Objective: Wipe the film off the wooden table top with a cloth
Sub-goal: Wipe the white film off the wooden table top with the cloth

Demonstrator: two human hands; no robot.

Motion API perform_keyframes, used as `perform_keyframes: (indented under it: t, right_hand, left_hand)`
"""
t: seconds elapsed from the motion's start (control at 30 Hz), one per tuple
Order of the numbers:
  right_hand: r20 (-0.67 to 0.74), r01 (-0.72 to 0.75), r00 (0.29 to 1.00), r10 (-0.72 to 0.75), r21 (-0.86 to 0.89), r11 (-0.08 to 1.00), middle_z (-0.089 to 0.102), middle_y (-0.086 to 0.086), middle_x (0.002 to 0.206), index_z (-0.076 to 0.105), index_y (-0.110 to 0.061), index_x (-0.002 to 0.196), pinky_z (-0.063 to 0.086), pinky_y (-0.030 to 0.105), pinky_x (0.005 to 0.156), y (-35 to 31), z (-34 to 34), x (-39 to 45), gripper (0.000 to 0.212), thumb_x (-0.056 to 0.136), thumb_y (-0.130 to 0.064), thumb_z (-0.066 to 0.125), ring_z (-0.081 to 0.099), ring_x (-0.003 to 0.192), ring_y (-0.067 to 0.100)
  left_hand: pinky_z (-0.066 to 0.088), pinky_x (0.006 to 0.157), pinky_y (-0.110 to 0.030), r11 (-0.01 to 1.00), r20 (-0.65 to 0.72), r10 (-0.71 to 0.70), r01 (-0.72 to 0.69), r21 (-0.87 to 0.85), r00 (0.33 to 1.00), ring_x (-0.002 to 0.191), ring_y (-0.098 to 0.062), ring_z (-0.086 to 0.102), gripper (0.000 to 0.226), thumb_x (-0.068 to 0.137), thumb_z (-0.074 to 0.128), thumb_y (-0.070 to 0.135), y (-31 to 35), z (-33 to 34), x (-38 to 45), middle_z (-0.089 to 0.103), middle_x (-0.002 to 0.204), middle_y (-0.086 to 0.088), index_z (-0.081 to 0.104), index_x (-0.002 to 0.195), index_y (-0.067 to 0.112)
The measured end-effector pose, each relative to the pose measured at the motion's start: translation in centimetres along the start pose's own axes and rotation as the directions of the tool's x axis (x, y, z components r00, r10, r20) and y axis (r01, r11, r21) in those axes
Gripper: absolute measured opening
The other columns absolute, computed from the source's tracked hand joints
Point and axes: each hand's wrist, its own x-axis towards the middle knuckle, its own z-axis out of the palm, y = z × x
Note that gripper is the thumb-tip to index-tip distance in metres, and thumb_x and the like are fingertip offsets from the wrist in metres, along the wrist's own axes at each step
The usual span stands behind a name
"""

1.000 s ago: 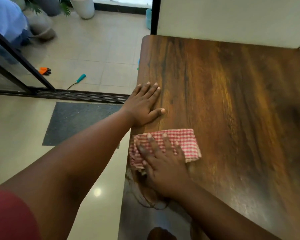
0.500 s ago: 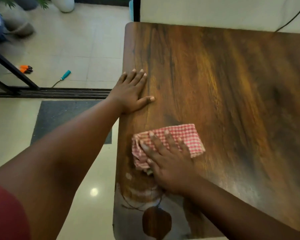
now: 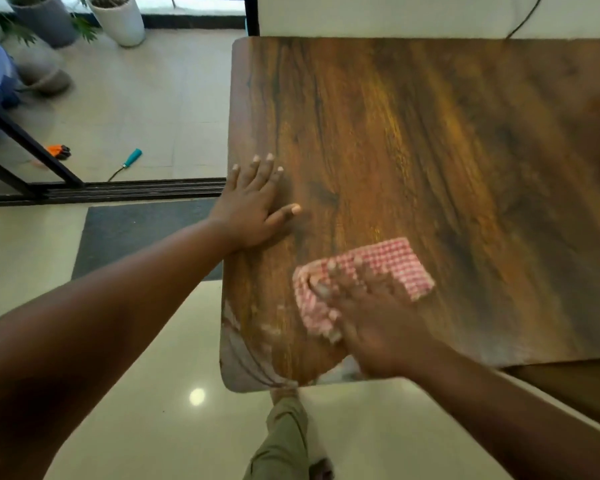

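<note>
A dark wooden table top (image 3: pixel 413 140) fills the right of the head view. A pale greyish film (image 3: pixel 243 362) covers its near left corner, with smears beside it. A folded red and white checked cloth (image 3: pixel 395 265) lies on the wood just right of the film. My right hand (image 3: pixel 371 317) presses flat on the cloth's near half, fingers spread over it and blurred by motion. My left hand (image 3: pixel 253 206) rests flat on the table's left edge, fingers apart, holding nothing.
A white wall (image 3: pixel 378 12) stands behind the table's far edge, with a black cable (image 3: pixel 523 19) on it. Left lies tiled floor with a dark mat (image 3: pixel 136 233), a sliding door track (image 3: pixel 118 190), a teal-handled tool (image 3: pixel 127 162) and plant pots (image 3: pixel 118 15). My leg (image 3: pixel 284 441) shows below the table.
My right hand slid the cloth to the right, away from the left edge. The filmed corner now shows more bare wood. The camera view shifted back, so the table's near edge appears.
</note>
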Motion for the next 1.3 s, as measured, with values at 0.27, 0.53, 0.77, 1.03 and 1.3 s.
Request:
perform_keyframes:
  t: [0.27, 0.53, 0.77, 1.03, 1.3]
  right_hand:
    - [-0.072, 0.031, 0.997, -0.025, 0.089, 0.996, -0.004, -0.009, 0.159, 0.004, -0.043, 0.148, -0.025, 0.052, 0.103, -8.9, 3.1, 1.1, 0.064, 0.087, -0.061, -0.005, -0.014, 0.143, 0.029]
    - [-0.086, 0.079, 0.993, -0.079, 0.003, 0.997, 0.008, -0.016, 0.157, 0.013, -0.051, 0.145, 0.003, 0.053, 0.112, -6.9, 4.4, -5.8, 0.049, 0.097, -0.049, 0.022, 0.003, 0.145, 0.026]
    - [-0.084, -0.169, 0.982, 0.167, -0.018, 0.985, -0.025, -0.026, 0.148, -0.023, -0.064, 0.128, -0.013, 0.041, 0.111, 0.2, 2.7, -5.3, 0.044, 0.091, -0.056, -0.002, -0.023, 0.142, 0.015]
    - [-0.056, 0.06, 0.997, -0.06, 0.003, 0.998, 0.011, -0.009, 0.158, 0.017, -0.052, 0.144, 0.004, 0.063, 0.106, -10.9, 4.0, -2.7, 0.053, 0.091, -0.05, 0.023, 0.014, 0.143, 0.037]
    - [-0.036, 0.122, 0.992, -0.12, 0.044, 0.992, 0.005, -0.005, 0.16, 0.011, -0.042, 0.148, -0.011, 0.057, 0.106, -13.3, 3.1, 5.9, 0.057, 0.093, -0.052, 0.019, -0.011, 0.145, 0.027]
  left_hand:
    - [-0.013, 0.115, -0.046, 0.965, -0.074, -0.259, 0.253, -0.072, 0.963, 0.147, -0.024, -0.012, 0.096, 0.08, -0.003, 0.08, 1.3, 2.9, -6.1, -0.004, 0.161, -0.008, 0.009, 0.153, 0.019]
    - [-0.015, 0.114, -0.044, 0.966, -0.092, -0.252, 0.244, -0.09, 0.963, 0.145, -0.02, -0.02, 0.089, 0.084, -0.002, 0.076, 1.5, 3.9, -7.6, -0.013, 0.161, -0.004, -0.004, 0.153, 0.02]
    - [-0.015, 0.114, -0.046, 0.961, -0.089, -0.258, 0.246, -0.126, 0.962, 0.143, -0.02, -0.021, 0.084, 0.087, 0.002, 0.073, 1.4, 4.3, -7.2, -0.009, 0.161, -0.004, -0.004, 0.153, 0.02]
    - [-0.013, 0.115, -0.049, 0.957, 0.04, -0.212, 0.216, -0.191, 0.976, 0.142, -0.023, -0.027, 0.089, 0.082, 0.003, 0.076, 1.3, 3.5, -6.8, -0.016, 0.16, 0.002, -0.015, 0.151, 0.023]
    - [-0.018, 0.111, -0.054, 0.894, 0.436, -0.155, 0.313, -0.32, 0.887, 0.131, -0.019, -0.043, 0.1, 0.071, 0.004, 0.087, 0.8, -0.2, -5.5, -0.037, 0.151, 0.007, -0.025, 0.146, 0.028]
